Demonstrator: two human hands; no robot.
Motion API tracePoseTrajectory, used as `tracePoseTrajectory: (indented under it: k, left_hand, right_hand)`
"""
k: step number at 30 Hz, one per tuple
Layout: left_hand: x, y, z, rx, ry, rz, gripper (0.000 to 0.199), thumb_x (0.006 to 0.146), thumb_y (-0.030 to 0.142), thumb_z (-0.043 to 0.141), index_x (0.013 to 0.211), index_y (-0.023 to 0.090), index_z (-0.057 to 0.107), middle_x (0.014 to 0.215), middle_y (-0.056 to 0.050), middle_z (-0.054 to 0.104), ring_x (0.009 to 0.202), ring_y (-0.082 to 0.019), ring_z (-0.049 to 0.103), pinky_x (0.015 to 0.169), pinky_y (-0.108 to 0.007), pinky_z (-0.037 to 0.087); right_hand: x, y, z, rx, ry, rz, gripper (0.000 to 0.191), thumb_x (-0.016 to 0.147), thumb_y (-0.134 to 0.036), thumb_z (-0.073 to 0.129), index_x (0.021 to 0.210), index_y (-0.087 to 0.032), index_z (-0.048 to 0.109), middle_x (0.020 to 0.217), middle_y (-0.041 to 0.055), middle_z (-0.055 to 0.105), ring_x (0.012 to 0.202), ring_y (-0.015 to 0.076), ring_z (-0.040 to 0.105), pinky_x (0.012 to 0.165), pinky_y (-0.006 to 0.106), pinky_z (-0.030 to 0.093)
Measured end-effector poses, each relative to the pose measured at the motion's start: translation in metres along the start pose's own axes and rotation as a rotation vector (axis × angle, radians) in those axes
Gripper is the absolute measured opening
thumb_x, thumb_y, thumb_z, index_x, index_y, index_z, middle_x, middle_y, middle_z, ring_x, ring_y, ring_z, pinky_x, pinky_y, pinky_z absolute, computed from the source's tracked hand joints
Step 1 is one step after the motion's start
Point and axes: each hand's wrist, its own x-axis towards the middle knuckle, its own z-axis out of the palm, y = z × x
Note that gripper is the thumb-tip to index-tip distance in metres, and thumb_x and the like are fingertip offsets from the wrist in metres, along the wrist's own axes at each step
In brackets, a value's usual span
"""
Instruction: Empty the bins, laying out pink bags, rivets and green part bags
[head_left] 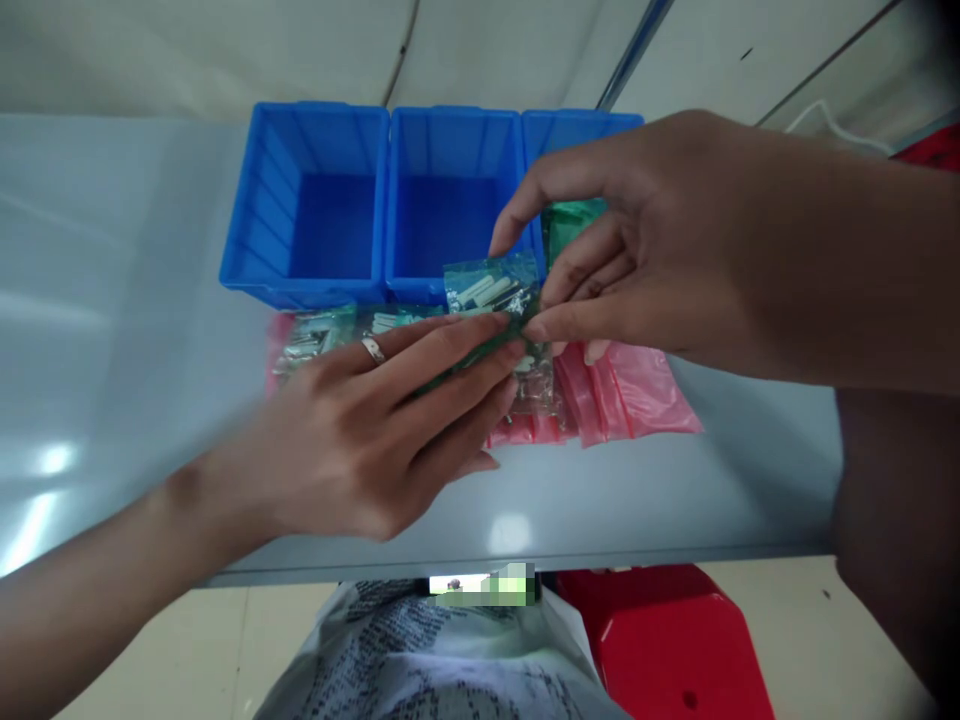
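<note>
Both hands meet over a small clear, green-tinted plastic bag (487, 285) with white sticks and dark pieces inside. My left hand (382, 425), a ring on one finger, reaches across the front of the bag with its fingertips on its lower part. From the right, my right hand (637, 250) pinches the bag's edge between thumb and fingers, its index finger near the top. Part of the bag is hidden behind the fingers. Under the hands lie pink plastic bags (637, 395), and more small filled clear bags (315, 335) rest at the left.
Three blue bins (304, 290) stand side by side at the back of the grey table (150, 300). Green packets (574, 220) show in the right bin, partly behind my right hand. A red stool (682, 640) is below the table's front edge.
</note>
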Motion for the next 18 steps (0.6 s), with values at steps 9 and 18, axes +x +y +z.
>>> tracePoseTrajectory:
  k: [9, 18]
  left_hand:
    - [0.0, -0.001, -0.003, 0.042, -0.105, 0.091, 0.04, 0.102, 0.017, 0.082, 0.142, 0.016, 0.077, 0.149, -0.014, 0.078, 0.14, -0.032, 0.079, 0.115, -0.039, 0.076]
    - [0.004, 0.006, -0.003, 0.185, -0.119, 0.21, 0.03, 0.11, 0.029, 0.076, 0.131, 0.008, 0.079, 0.139, -0.017, 0.082, 0.129, -0.033, 0.084, 0.108, -0.043, 0.078]
  right_hand:
    - [0.0, -0.013, 0.002, -0.322, 0.053, 0.021, 0.021, 0.09, -0.04, 0.084, 0.109, -0.039, 0.078, 0.079, -0.0086, 0.078, 0.07, 0.0164, 0.075, 0.064, 0.037, 0.051]
    - [-0.009, 0.005, 0.003, -0.533, 0.058, -0.106, 0.038, 0.106, -0.072, 0.059, 0.124, -0.04, 0.069, 0.094, 0.0033, 0.076, 0.086, 0.0248, 0.068, 0.075, 0.044, 0.047]
